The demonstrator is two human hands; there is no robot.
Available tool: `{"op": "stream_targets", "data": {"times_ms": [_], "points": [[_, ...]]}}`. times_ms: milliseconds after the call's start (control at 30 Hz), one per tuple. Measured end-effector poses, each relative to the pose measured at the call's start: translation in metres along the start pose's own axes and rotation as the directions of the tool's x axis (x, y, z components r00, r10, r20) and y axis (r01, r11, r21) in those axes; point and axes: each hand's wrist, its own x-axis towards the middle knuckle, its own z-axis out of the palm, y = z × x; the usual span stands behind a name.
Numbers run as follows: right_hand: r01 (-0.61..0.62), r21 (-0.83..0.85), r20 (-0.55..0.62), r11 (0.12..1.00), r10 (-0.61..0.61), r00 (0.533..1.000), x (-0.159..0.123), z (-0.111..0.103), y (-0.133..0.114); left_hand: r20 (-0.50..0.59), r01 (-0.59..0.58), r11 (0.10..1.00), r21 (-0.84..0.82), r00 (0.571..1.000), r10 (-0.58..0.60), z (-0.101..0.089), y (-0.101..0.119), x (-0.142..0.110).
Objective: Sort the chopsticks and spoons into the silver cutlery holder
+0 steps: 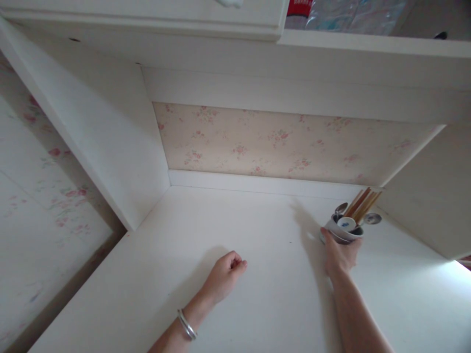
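At the far right, my right hand (pixel 340 252) is closed round the near side of a pale bowl (pixel 337 234), thumb on its left. A small white cup (pixel 346 224) with a blue mark lies in the bowl. Several wooden chopsticks (pixel 362 203) lean out of it toward the back corner. One metal spoon (pixel 341 208) sticks out at the left and another metal spoon (pixel 372 218) at the right. Whether the bowl rests on the surface or is lifted, I cannot tell. My left hand (pixel 224 274) is curled into a loose fist over the white surface, with nothing visible in it.
The white surface (pixel 257 225) runs back to a low ledge and flowered wallpaper (pixel 239 142). White side panels stand at left (pixel 110 122) and right (pixel 423 196). Overhead is a cabinet (pixel 147 12) beside an open shelf holding a red-labelled bottle (pixel 300 9) and clear plastic (pixel 353 17).
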Motion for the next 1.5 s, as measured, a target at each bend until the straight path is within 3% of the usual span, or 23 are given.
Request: {"op": "stream_targets", "data": {"times_ms": [100,300,400,500,600,733,867,1000,1133,1267,1367,1500], "points": [[-0.064,-0.005,-0.084,0.998,0.064,0.994,-0.006,0.000,-0.009,-0.009,-0.011,1.000,-0.005,1.000,0.011,-0.001,0.000,0.001],[-0.022,0.132,-0.034,0.991,0.027,0.999,-0.022,0.001,-0.024,-0.019,0.095,0.984,-0.152,0.995,-0.099,-0.005,0.004,0.002],[0.009,0.220,0.089,0.975,-0.030,0.996,-0.039,0.004,-0.038,-0.033,0.108,0.938,-0.329,0.992,-0.126,-0.007,0.006,0.003],[-0.010,0.352,0.306,0.936,-0.105,0.946,-0.071,0.008,-0.055,-0.084,0.031,0.832,-0.554,0.992,-0.093,-0.012,0.009,0.005],[-0.108,0.420,0.557,0.901,-0.162,0.815,-0.113,0.008,-0.069,-0.159,-0.054,0.645,-0.762,0.982,-0.106,-0.023,0.013,0.007],[-0.185,0.436,0.794,0.881,-0.280,0.539,-0.161,-0.002,-0.084,-0.219,-0.118,0.452,-0.884,0.959,-0.179,-0.040,0.016,0.008],[-0.176,0.403,0.905,0.898,-0.361,0.226,-0.185,-0.015,-0.098,-0.216,-0.163,0.314,-0.935,0.966,-0.145,-0.049,0.015,0.007],[-0.184,0.327,0.944,0.927,-0.329,0.024,-0.190,-0.021,-0.108,-0.178,-0.134,0.211,-0.968,0.963,-0.201,-0.047,0.013,0.008],[-0.205,0.268,0.950,0.941,-0.294,-0.107,-0.183,-0.025,-0.115,-0.109,-0.061,0.192,-0.979,0.963,-0.248,-0.039,0.012,0.007],[-0.268,0.204,0.942,0.942,-0.264,-0.210,-0.172,-0.032,-0.120,-0.039,0.008,0.182,-0.983,0.967,-0.253,-0.031,0.014,0.006],[-0.346,0.134,0.940,0.928,-0.229,-0.251,-0.168,-0.036,-0.117,0.009,0.053,0.157,-0.986,0.963,-0.270,-0.026,0.014,0.006],[-0.434,0.046,0.946,0.900,-0.179,-0.271,-0.167,-0.036,-0.111,0.017,0.058,0.135,-0.989,0.957,-0.290,-0.025,0.014,0.008]]}}
